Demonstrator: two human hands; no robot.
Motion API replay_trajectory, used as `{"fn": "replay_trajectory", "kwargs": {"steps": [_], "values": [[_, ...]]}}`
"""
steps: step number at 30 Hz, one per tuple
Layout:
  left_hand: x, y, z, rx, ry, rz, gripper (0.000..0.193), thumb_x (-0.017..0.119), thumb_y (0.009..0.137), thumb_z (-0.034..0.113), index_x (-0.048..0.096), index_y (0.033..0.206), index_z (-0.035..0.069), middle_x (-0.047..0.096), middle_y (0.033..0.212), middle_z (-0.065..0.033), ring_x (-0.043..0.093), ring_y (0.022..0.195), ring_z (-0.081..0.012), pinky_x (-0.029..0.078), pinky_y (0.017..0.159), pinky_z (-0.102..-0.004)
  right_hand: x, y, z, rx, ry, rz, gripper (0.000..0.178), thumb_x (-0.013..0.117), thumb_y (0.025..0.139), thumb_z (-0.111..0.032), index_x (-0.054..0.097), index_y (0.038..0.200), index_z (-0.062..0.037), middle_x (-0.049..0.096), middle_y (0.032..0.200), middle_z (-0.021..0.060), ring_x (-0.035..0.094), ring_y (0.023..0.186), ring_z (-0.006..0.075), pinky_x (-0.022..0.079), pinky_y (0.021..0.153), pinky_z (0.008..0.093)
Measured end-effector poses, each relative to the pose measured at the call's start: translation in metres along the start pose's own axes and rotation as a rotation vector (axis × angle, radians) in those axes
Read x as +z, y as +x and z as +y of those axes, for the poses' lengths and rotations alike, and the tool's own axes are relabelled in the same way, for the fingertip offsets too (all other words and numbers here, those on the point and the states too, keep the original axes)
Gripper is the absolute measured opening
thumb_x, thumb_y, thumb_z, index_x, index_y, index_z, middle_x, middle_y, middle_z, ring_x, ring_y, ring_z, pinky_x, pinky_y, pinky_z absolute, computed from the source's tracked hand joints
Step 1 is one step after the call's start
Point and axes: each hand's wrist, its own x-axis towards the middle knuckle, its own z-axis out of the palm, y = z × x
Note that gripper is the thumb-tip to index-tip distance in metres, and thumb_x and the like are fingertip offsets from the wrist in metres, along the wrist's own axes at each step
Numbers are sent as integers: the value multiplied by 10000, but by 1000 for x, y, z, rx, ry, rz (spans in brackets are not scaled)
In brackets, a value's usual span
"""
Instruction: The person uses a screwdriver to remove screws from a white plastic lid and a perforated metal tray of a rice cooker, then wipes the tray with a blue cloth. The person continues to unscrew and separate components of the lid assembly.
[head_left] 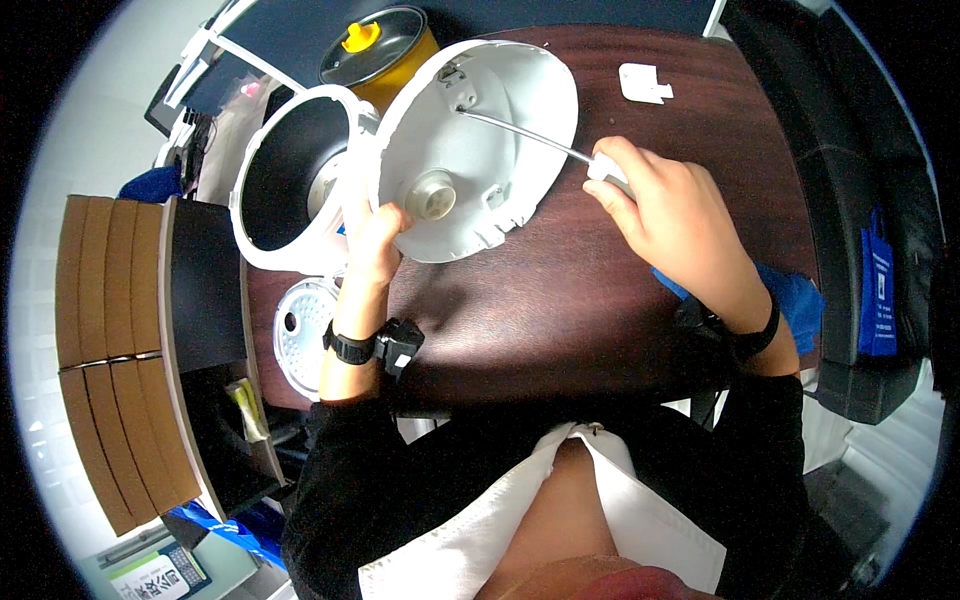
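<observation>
A white bowl-shaped plastic shell (500,165) is tilted up over the table, its hollow side facing me. My left hand (375,245) grips its lower left edge, thumb on the inside. Set in the shell's lower inner wall is a short round collar (431,194). My right hand (675,200) is closed around the white handle of a screwdriver (530,133). Its metal shaft reaches left into the shell, and the tip meets a small dark spot on the upper inner wall. Whether a screw sits there is too small to tell.
Left of the shell stands a white-rimmed appliance body (245,200) with a dark inside. A perforated white disc (298,350) lies nearer me. Behind is a yellow pot (425,50) with a glass lid. Farther right lie a white flat piece (643,83) and blue cloth (800,305).
</observation>
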Motion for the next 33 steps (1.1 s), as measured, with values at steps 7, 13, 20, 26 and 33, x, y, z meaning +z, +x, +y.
{"fn": "replay_trajectory", "kwargs": {"steps": [7, 13, 20, 26, 33], "values": [[2, 1, -12, 101, -81, 101, 628, 511, 549, 135, 537, 1152, -39, 570, 975, -78, 541, 870, -175, 436, 743, -253, -2, 1, -15, 528, 1313, -523, 376, 328, 1010, -322, 490, 1042, 16, 457, 584, 11, 385, 344, 68, 302, 295, 188], [21, -7, -3, 55, -31, 170, 637, 530, 539, 123, 530, 1156, -36, 577, 989, -90, 550, 925, -197, 437, 822, -289, 6, -4, -22, 684, 1718, -570, 411, 321, 1004, -356, 488, 1048, 17, 468, 614, 46, 396, 341, 89, 316, 276, 217], [21, -10, -10, 182, 219, 128, 689, 531, 537, 157, 498, 1198, -35, 586, 1032, -135, 551, 974, -248, 415, 893, -335, 12, -6, -17, 549, 1482, -608, 373, 347, 1002, -329, 496, 1004, 13, 473, 577, 33, 421, 356, 94, 350, 315, 227], [19, -12, -6, 172, 225, 112, 669, 529, 553, 166, 506, 1191, -34, 589, 1032, -123, 553, 969, -235, 426, 882, -337, 18, 2, 10, 61, 251, -119, 258, 561, 899, -291, 530, 917, -35, 623, 692, 189, 615, 614, 367, 508, 558, 431], [20, -2, 0, -5, -150, 110, 609, 507, 589, 139, 527, 1171, -37, 570, 942, -58, 548, 839, -138, 452, 711, -228, 9, 5, 19, -30, 42, 54, 239, 585, 877, -293, 562, 891, -56, 616, 697, 186, 613, 601, 349, 502, 532, 410]]}}
